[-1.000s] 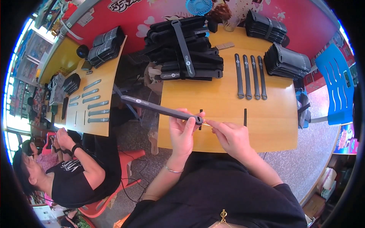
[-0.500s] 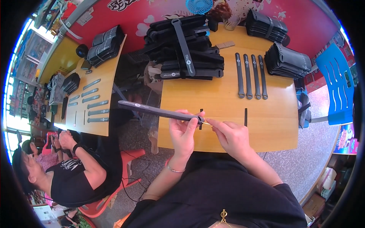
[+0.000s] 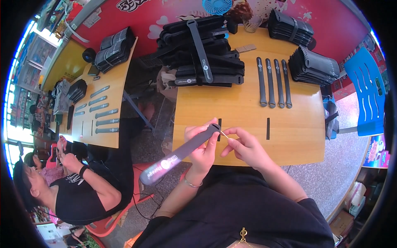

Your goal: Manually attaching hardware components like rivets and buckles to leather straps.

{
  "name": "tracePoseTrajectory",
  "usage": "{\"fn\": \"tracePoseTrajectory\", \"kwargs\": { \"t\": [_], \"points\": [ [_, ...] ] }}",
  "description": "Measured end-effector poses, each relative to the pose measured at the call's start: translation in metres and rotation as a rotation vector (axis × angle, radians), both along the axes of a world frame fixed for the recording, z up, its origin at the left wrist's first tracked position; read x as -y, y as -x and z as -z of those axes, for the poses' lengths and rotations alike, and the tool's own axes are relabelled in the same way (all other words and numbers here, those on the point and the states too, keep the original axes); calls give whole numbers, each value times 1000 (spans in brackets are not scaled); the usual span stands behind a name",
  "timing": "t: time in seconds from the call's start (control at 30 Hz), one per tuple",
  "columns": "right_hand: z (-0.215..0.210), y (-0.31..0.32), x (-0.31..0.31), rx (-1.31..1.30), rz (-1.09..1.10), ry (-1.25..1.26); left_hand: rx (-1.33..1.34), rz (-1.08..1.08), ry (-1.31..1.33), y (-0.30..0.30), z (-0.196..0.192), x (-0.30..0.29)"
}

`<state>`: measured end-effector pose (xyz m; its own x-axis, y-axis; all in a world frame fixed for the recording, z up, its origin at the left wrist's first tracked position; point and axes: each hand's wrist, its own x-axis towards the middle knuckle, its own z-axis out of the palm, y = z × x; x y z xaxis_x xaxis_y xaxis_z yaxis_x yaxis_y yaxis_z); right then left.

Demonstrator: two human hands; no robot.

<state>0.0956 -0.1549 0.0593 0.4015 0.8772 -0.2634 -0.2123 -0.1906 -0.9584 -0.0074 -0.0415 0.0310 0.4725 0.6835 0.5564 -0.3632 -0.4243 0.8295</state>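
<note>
My left hand (image 3: 202, 159) is closed around one end of a dark grey strap (image 3: 178, 155) with pale printing. The slotted end pokes up between thumb and fingers, and the long tail slants down to the left, slightly blurred. Just to the right, my right hand (image 3: 250, 149) pinches a thin yellowish stick (image 3: 223, 134) between thumb and forefinger. The stick's tip meets or nearly meets the slotted end; exact contact is too small to tell. Both hands are above the near part of the wooden table (image 3: 297, 142).
Beyond my hands is a tall heap of black straps (image 3: 206, 53). Several loose straps (image 3: 273, 82) lie in a row, beside strap bundles (image 3: 314, 68). Two black strips (image 3: 268, 129) mark the table. At left, a person (image 3: 78, 182) sits by another table (image 3: 111, 140).
The strap's tail has swung from pointing left to slanting down toward me. My right hand's fingers have spread a little around the stick. The seated person's hands have shifted.
</note>
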Motion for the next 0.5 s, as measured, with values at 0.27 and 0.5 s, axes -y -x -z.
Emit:
{"fn": "tracePoseTrajectory", "kwargs": {
  "t": [0.27,0.5],
  "points": [
    [9,2,-6,266,-5,-158,-72,7,-238,5,0,-8],
    [-1,6,-13,63,-15,-67,12,76,-11,5,1,-4]
  ]
}}
